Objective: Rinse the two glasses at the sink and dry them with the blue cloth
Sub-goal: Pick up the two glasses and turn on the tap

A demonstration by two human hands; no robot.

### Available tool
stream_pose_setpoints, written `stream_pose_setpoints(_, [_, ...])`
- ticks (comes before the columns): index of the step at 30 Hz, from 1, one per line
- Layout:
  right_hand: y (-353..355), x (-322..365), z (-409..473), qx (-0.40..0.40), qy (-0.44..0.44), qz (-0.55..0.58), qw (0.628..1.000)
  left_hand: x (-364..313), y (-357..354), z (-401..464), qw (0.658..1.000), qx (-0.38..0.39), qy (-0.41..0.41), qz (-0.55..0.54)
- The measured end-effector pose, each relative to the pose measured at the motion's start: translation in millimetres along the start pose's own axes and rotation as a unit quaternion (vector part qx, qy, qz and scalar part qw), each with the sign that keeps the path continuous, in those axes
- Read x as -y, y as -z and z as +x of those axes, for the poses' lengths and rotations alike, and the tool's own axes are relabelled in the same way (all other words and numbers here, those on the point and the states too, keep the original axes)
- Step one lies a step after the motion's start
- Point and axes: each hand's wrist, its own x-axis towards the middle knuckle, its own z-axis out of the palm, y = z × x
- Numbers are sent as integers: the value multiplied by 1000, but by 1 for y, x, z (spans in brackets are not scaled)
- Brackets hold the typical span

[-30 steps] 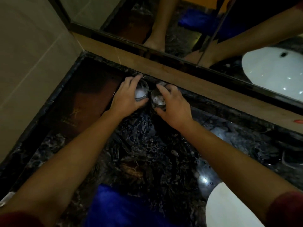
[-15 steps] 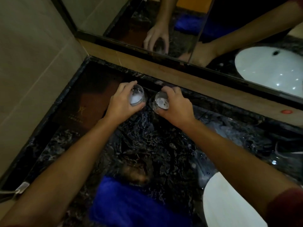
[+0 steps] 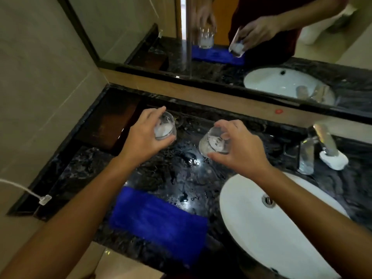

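a: what's the biggest thing under the hands?

b: the dark marble counter (image 3: pixel 177 178), wet and shiny just below both hands, with the mirror (image 3: pixel 261 47) running along behind them.

a: and the sink?

b: the white sink (image 3: pixel 261 228) sits below and to the right of the right hand (image 3: pixel 239 150); that forearm crosses over its near-left rim. the tap (image 3: pixel 324 141) stands further right of that hand, with a white lump at its tip.

a: the cloth?

b: the blue cloth (image 3: pixel 159 222) lies flat on the counter, nearer the body than both hands, roughly between the two forearms.

a: now the hands.

b: the left hand (image 3: pixel 145 135) has fingers and thumb curled round the left glass (image 3: pixel 164 127), upright, white foam inside. the right hand grips the right glass (image 3: pixel 213 141) from above, fingertips round its rim, the glass tilted toward the left hand. both glasses appear lifted off the counter, apart from each other.

a: anything smaller?

b: a white cable plug (image 3: pixel 45 199) lies at the counter's edge, well to the left of the left forearm.
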Motion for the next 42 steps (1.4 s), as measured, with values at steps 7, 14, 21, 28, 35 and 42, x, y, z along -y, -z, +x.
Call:
stream_pose_setpoints(7, [53, -27, -117, -28, -21, 71, 997, -87, -17, -82, 998, 5, -23, -55])
stream_pose_setpoints(14, [51, -90, -236, -1, -72, 102, 992, -147, -71, -169, 997, 52, -16, -59])
stream_pose_setpoints(21, [32, -141, -338, 59, -133, 78, 986, -183, -130, -254, 990, 87, 19, -107])
stream_pose_setpoints(28, [8, -169, -403, 106, -176, 17, 978, -200, -175, -293, 987, 131, 43, -79])
stream_pose_setpoints(35, [-9, -178, -420, 133, -152, -31, 979, -197, -195, -308, 984, 161, 29, -69])
stream_pose_setpoints(42, [-18, -170, -421, 130, -153, -28, 979, -188, -203, -313, 980, 190, 18, -58])
